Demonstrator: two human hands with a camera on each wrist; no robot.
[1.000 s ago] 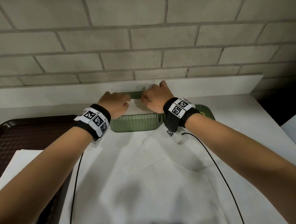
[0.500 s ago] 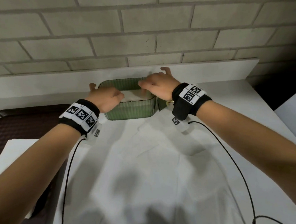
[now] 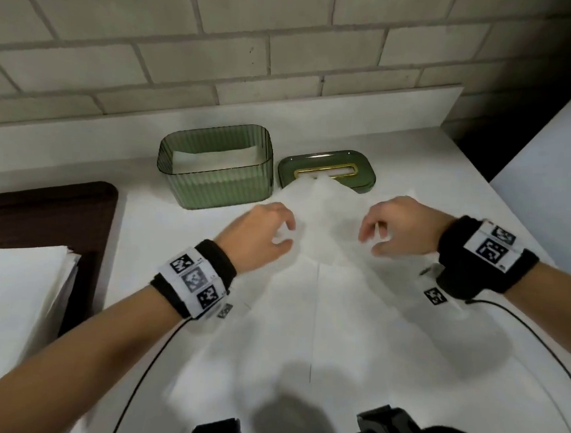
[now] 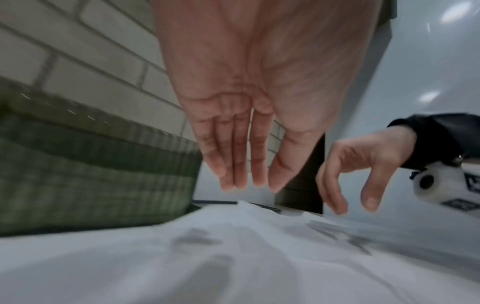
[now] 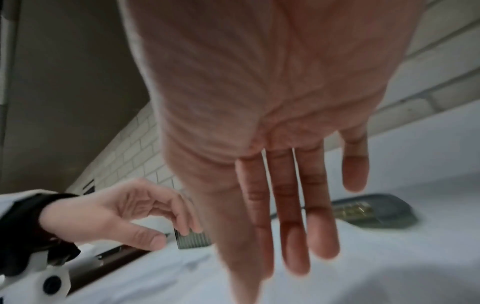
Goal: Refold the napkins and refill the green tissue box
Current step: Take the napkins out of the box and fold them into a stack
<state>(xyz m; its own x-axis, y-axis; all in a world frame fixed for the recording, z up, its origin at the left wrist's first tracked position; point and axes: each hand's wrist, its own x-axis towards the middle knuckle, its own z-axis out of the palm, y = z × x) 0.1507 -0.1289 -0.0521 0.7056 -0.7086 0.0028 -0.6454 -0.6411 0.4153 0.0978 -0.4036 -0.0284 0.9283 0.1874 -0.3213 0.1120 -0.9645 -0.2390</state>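
The ribbed green tissue box stands open by the back ledge, with a folded white napkin lying inside. Its green lid with a gold slot lies flat just right of it. A large unfolded napkin is spread on the white table in front. My left hand and right hand hover just above the napkin's far end, fingers relaxed and holding nothing. The left wrist view shows straight fingers over the sheet, beside the box. In the right wrist view the fingers are also straight, near the lid.
A dark brown tray sits at the left with a stack of white napkins on it. A brick wall and a white ledge close off the back. Black cables trail from both wristbands across the table.
Both hands have left the green box and drawn back toward me, over the spread napkin. The folded napkin stays in the box. My view has tilted down.
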